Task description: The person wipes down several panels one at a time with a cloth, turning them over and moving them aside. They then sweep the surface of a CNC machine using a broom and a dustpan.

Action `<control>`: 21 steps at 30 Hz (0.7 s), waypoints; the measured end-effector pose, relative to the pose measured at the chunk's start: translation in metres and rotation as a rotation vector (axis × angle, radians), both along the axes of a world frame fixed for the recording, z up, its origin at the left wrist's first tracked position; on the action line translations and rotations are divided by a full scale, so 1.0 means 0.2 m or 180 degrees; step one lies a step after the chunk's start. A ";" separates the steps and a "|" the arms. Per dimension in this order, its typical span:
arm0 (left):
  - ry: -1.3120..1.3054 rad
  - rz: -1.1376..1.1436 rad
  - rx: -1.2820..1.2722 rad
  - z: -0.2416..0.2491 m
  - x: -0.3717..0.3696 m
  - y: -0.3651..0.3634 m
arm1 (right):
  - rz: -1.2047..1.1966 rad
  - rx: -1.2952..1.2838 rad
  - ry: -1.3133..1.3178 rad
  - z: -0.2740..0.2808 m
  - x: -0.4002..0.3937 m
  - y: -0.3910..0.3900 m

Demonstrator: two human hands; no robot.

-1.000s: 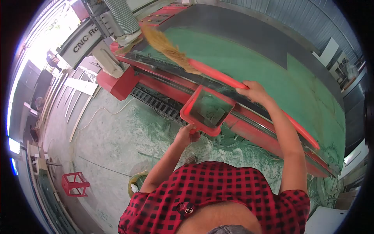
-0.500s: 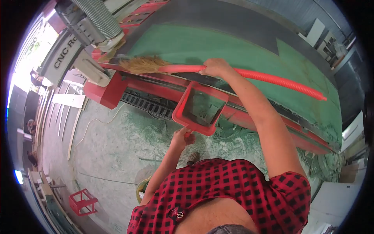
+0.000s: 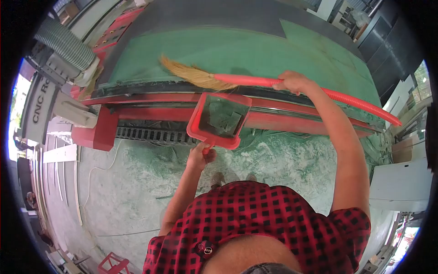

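My right hand (image 3: 296, 83) is closed round the long red handle of a broom (image 3: 246, 80). Its straw bristles (image 3: 194, 75) lie over the near edge of the green, dusty machine bed (image 3: 182, 48), pointing left. In my left hand (image 3: 201, 156) is the short handle of a red dustpan (image 3: 195, 123). The pan is held just below the bed's edge, its open side towards the machine. Grey-green dust and a few flat scraps (image 3: 226, 119) lie inside it. The bristles sit a little above and left of the pan's far rim.
A CNC router head with a grey hose (image 3: 68, 43) stands at the left end of the bed. A black cable chain (image 3: 153, 134) runs along the machine's red side. Dust covers the floor (image 3: 132, 192). A red stool (image 3: 114, 265) stands at lower left.
The broom has moved right relative to the machine, and its bristles have swung onto the green bed. The dustpan stays in my left hand. My view has shifted to the right.
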State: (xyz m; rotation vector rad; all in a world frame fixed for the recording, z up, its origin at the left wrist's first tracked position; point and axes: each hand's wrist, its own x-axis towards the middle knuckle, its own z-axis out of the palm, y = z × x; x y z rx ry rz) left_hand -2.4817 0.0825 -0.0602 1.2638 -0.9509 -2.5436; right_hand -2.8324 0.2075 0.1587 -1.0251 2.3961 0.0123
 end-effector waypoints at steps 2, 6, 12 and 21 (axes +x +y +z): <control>0.0050 -0.0055 -0.0014 -0.02 -0.05 0.04 | -0.0144 -0.0007 -0.0084 0.01 -0.06 0.14; 0.0021 -0.0057 0.0007 -0.03 -0.13 0.17 | -0.0184 -0.0024 -0.0025 0.02 -0.19 0.41; 0.0277 0.0021 0.0131 -0.08 -0.24 0.36 | -0.0598 -0.0184 -0.0367 0.00 -0.38 0.84; 0.0077 0.0008 -0.0056 -0.02 -0.39 0.54 | -0.1182 -0.0655 -0.0714 -0.02 -0.45 1.32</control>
